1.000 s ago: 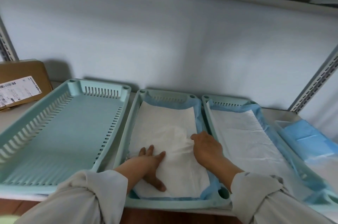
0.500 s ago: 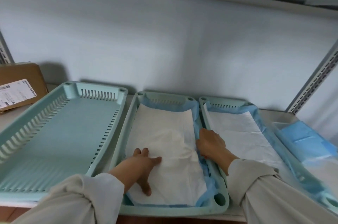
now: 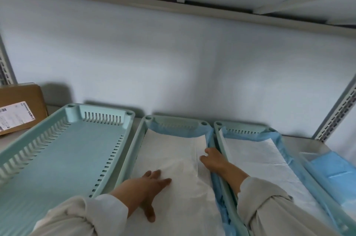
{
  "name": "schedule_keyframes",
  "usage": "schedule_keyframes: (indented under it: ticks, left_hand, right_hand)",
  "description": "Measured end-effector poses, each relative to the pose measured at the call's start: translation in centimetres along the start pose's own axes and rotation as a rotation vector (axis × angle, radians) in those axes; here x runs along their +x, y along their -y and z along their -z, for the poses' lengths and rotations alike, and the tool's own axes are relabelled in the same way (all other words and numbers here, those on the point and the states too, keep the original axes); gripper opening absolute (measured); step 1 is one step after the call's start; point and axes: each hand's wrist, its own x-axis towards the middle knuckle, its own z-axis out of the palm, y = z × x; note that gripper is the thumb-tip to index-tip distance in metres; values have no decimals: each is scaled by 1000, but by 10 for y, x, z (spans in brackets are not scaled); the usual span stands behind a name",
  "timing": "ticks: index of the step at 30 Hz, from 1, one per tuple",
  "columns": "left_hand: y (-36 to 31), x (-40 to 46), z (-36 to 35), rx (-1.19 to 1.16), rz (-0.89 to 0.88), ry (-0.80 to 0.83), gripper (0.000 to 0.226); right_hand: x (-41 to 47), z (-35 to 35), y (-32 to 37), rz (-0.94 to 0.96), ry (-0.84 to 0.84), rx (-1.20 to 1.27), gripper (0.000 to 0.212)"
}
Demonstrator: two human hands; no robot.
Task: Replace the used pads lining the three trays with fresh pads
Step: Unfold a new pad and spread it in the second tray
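Three pale green trays stand side by side on a shelf. The left tray [image 3: 57, 151] is bare, with no pad in it. The middle tray [image 3: 138, 139] holds a white pad with blue edging [image 3: 173, 151]. My left hand [image 3: 148, 187] lies flat on the near part of that pad, fingers spread. My right hand [image 3: 213, 160] presses the pad's right edge down against the tray's right wall, fingers fairly straight. The right tray [image 3: 248, 126] is lined with another white and blue pad [image 3: 256, 156].
A brown cardboard box with a label [image 3: 19, 108] sits at the far left. Folded blue pads [image 3: 331, 168] lie to the right of the trays. A slotted metal upright [image 3: 339, 114] stands at the right, and a shelf [image 3: 173, 4] runs overhead.
My right hand has slid further back along the middle pad's right edge. My left hand has stayed flat on the pad. The view has tilted upward.
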Motion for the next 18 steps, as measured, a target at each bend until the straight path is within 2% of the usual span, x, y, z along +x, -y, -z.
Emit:
schedule_keyframes:
  ticks: [1,2,3,5,7,9,11,15,16,18]
  left_hand:
    - [0,1,0,6,-1,-2,112]
    - [0,1,0,8,1,-2,112]
    - [-1,0,0,7,4,-1,111]
    - [-1,-1,0,-4,10,3,110]
    - [-2,-3,0,-17,24,-4,110]
    - [-2,-5,-1,-31,42,-11,109]
    - [-5,-5,-2,-43,66,-11,109]
    - [-9,-2,0,-13,140,-6,111]
    - [-10,-1,1,-1,156,-6,112]
    - [-10,-1,2,15,184,-12,115]
  right_hand:
    - [2,-2,-1,50,-49,-19,17]
    - [-3,-3,0,106,-71,-17,10]
    - [-6,-5,0,207,-124,-28,16]
    - [-17,-5,4,390,-215,-53,42]
    - [-23,-4,7,527,-292,-58,47]
    - [-21,1,7,540,-372,-43,47]
    - [-16,7,6,470,-388,-51,48]
    - [-8,7,1,279,-67,-106,57]
    - [-9,7,-1,257,-31,-84,61]
    - [-16,11,-3,226,-64,-48,60]
